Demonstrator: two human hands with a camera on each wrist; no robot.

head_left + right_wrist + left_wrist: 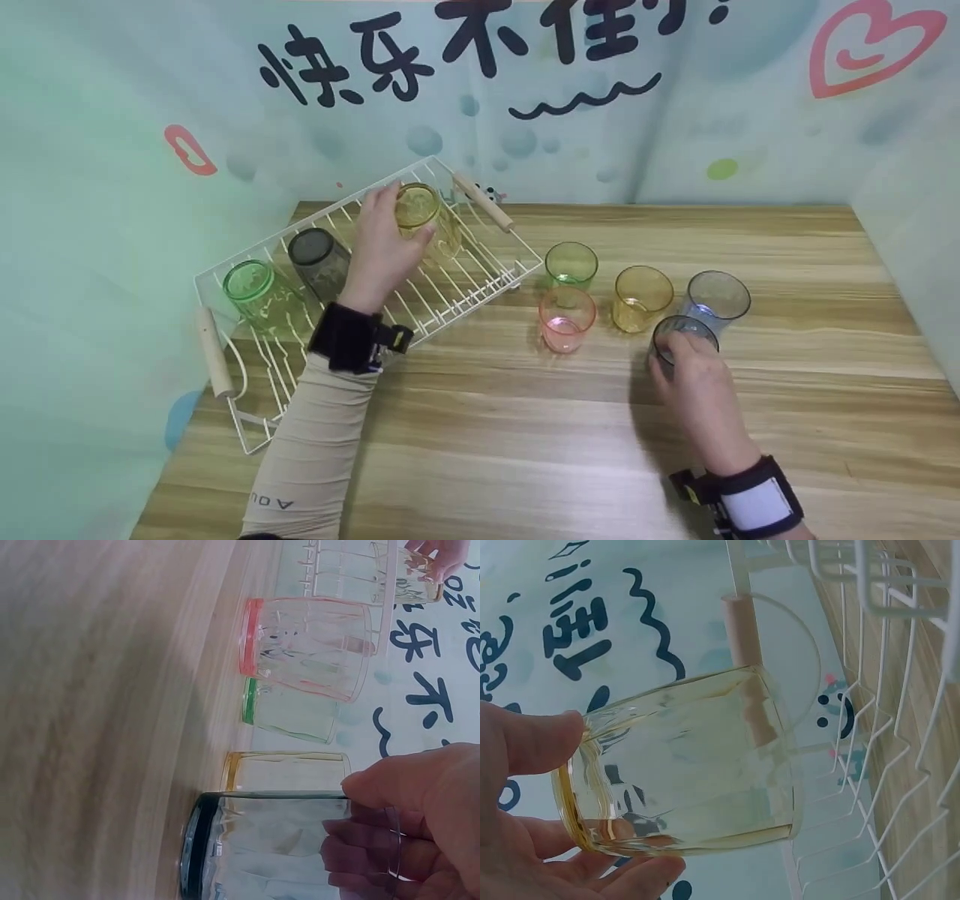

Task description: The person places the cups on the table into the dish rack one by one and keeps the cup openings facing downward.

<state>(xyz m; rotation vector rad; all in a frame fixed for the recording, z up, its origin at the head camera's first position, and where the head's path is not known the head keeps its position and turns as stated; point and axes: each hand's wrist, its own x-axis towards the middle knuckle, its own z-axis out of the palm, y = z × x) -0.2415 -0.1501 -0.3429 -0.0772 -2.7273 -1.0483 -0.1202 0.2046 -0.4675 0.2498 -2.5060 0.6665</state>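
Two grips, both partly closed. Left hand (386, 247), upper left of centre, fingers curled round base of inverted yellow glass (429, 217) over wire rack (478, 300); right hand (701, 386), lower right, pinches upright dark glass (259, 847) near rim.

At left on the desk (510, 465), a rack (484, 202); in it, a left glass (255, 289) near a second glass (315, 253); at its right end, a third glass (442, 229). Right of the rack, a front glass (567, 322) before a back glass (571, 262), then a lone glass (642, 300); rightmost, a far glass (718, 296) behind a near glass (270, 847).
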